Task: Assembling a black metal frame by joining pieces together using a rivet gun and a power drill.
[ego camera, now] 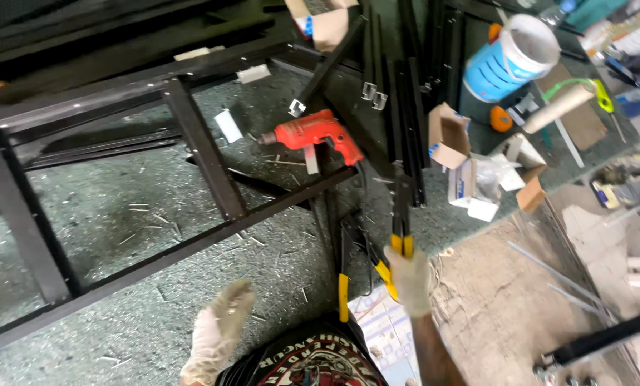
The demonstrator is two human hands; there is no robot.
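Left hand: gloved in pale, soiled fabric; lower left of centre in the head view; fingers loosely spread and slightly curled, pointing up and to the right; palm empty, touching nothing; somewhat blurred.

Right hand: gloved alike; right of centre, raised higher than the left; fingers closed in a fist around the handles of a tool, knuckles upward.

Right forearm: bare below the glove cuff, running down to the lower edge of the view.

Left forearm: hidden beneath the hand.

Hands: well apart.
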